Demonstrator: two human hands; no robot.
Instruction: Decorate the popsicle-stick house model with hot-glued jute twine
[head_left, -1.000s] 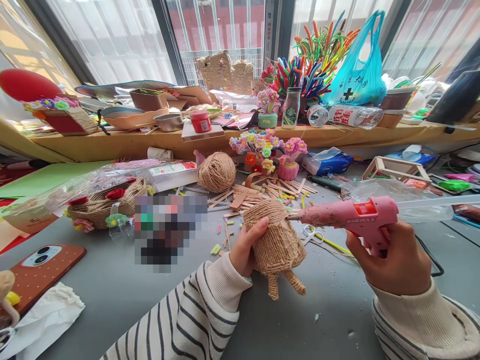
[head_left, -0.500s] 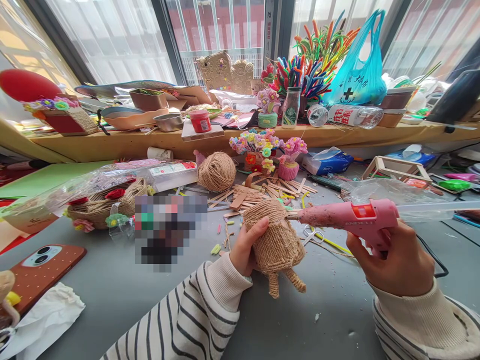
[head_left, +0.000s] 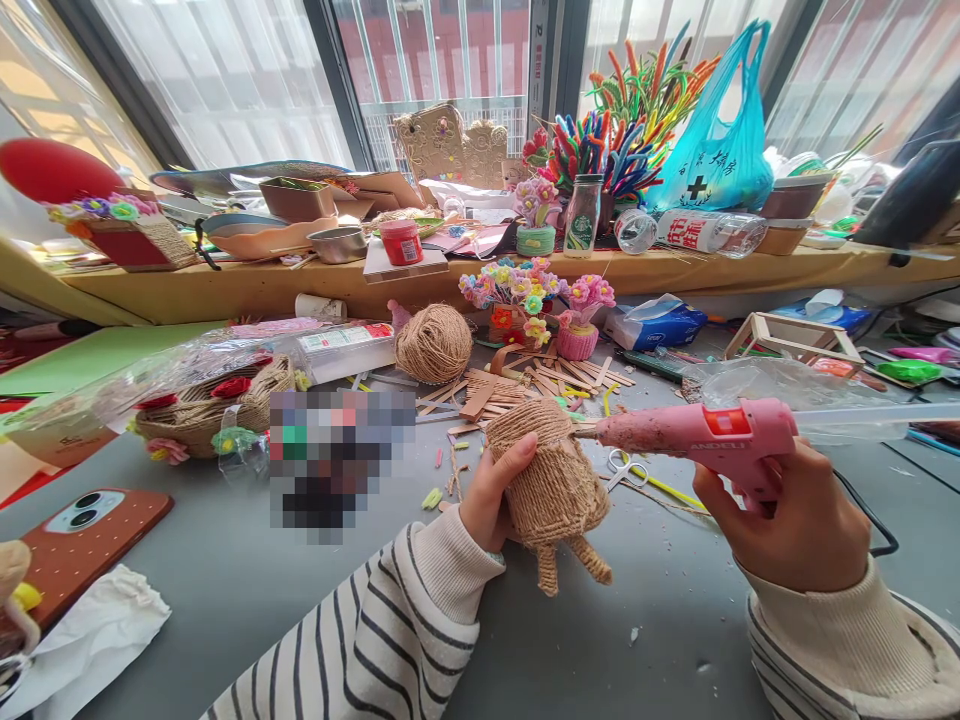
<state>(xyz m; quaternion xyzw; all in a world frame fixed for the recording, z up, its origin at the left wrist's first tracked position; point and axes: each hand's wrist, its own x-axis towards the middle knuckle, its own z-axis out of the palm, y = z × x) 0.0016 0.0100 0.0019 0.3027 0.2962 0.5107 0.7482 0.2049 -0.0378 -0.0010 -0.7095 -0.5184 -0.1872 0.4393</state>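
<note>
Grey table [head_left: 225, 590] strewn with craft scraps; cluttered window ledge [head_left: 225, 285] behind.

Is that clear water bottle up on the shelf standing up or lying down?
Lying down: the water bottle rests on its side on the wooden shelf.

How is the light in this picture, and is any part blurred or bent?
Head view: bright daylight from the windows, washed out to white behind the sill; the twine figure and glue gun are sharp with soft shadows; a pixelated block hides one patch of the table; the wide lens bends the window frames at the edges.
</note>
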